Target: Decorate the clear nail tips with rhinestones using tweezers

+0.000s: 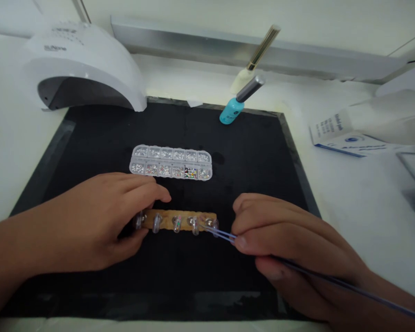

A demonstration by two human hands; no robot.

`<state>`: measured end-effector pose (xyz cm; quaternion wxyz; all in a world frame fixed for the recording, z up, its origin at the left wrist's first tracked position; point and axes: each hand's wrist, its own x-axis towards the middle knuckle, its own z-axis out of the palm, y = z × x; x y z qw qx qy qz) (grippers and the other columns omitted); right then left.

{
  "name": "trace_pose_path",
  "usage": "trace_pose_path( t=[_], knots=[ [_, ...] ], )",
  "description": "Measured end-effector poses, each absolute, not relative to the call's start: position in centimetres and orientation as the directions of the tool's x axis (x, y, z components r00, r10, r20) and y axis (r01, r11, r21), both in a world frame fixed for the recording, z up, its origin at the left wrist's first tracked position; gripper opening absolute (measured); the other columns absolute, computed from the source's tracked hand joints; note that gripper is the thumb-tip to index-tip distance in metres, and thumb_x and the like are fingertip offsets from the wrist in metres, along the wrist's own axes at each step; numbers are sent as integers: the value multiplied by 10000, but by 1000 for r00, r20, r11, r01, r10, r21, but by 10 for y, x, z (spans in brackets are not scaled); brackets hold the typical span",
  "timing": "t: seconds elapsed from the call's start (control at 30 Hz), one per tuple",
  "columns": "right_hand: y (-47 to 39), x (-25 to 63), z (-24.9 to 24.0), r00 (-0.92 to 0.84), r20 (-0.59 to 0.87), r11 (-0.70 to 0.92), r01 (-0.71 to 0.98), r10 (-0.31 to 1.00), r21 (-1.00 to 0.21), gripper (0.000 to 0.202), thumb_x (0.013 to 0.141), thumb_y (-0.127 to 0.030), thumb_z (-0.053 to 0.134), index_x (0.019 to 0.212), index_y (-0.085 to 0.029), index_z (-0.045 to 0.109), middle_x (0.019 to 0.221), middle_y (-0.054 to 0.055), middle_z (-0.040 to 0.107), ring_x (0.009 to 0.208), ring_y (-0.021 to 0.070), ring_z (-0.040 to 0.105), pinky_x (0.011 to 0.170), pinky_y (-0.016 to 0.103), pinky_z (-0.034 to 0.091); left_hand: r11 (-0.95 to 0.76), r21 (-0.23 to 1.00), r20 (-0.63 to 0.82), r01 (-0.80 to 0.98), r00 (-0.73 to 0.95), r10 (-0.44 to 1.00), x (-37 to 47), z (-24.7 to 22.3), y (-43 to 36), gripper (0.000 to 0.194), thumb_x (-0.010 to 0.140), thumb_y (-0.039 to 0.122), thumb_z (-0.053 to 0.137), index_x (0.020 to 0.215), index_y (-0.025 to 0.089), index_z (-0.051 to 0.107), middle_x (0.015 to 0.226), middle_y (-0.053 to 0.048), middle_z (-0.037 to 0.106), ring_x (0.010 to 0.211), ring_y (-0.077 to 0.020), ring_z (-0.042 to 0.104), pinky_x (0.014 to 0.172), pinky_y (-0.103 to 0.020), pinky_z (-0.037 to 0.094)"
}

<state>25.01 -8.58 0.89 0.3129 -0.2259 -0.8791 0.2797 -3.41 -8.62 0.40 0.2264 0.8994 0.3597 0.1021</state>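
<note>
Two-handed over a black mat (252, 161): gripping tweezers (222, 233) in the right hand (280, 226), with closed fingers, by the right end of a tan strip (167, 223); clasping its left end with the left hand (114, 212), between thumb and fingers.

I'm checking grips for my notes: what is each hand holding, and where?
The left hand holds the wooden strip by its left end; the right hand holds the tweezers a little behind the tips.
</note>
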Motion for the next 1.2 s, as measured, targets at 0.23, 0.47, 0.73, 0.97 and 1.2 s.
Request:
trace_pose_path(
  t=[0.23,0.47,0.73,0.97,1.2],
  knots=[
    [-85,251,12,-707,414,741,231,573,-630,183,1014,-245,429,1015,-170,596,877,67,696,886,154,694,886,328,586,-621,488,7,613,709,705,-33,4,-86,321,854,164,495,1168,228,512,962,-17,657,799,-177,648,702,-315,503],
    [-85,252,13,-709,406,733,230,577,-640,174,1010,-240,440,1030,-171,598,878,69,698,879,156,693,847,326,597,-631,486,11,605,717,697,-35,4,-86,318,862,161,496,1172,233,497,959,-17,646,800,-168,636,698,-314,493],
    [-84,251,12,-719,410,748,229,562,-623,173,1009,-235,444,1004,-147,592,879,65,689,900,135,680,874,289,577,-619,493,11,612,706,708,-33,4,-86,315,862,174,501,1171,233,513,953,-9,649,798,-167,638,697,-301,488],
    [-86,253,10,-709,408,738,235,575,-632,173,1006,-229,444,995,-152,598,882,63,688,913,138,682,910,286,569,-621,493,2,609,713,701,-34,4,-86,307,876,171,484,1176,233,491,951,-6,642,786,-160,637,700,-309,490],
    [-87,253,13,-706,367,700,253,606,-668,121,958,-188,521,1027,-193,621,870,71,695,868,186,700,879,356,597,-629,479,5,613,714,700,-34,3,-86,309,868,175,501,1169,241,486,956,6,638,798,-155,636,699,-300,488]
  ],
)
